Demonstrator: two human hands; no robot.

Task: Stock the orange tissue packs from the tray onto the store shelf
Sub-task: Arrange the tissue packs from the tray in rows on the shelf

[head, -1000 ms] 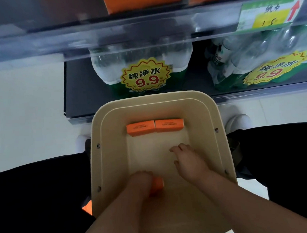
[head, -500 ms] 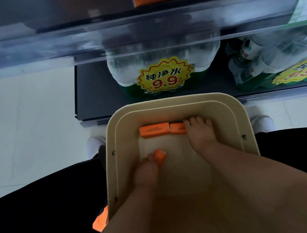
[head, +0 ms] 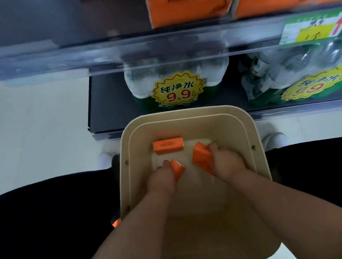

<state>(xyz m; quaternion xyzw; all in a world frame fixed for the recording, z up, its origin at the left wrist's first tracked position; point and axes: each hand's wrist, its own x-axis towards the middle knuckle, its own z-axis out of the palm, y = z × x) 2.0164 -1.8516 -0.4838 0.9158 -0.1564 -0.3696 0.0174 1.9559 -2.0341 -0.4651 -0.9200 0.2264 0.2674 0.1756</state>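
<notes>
both my hands are down in the beige tray (head: pixel 125 169). my left hand (head: pixel 162 180) is closed on a small orange tissue pack (head: pixel 177 169); my right hand (head: pixel 228 163) is wrapped round a second pack (head: pixel 201 159), tilted on edge. a third pack (head: pixel 168 148) lies flat by the tray's far wall. they look light and soft, so i'd pinch across the short sides without crushing. the shelf (head: pixel 163 40) above already shows orange packs.
</notes>
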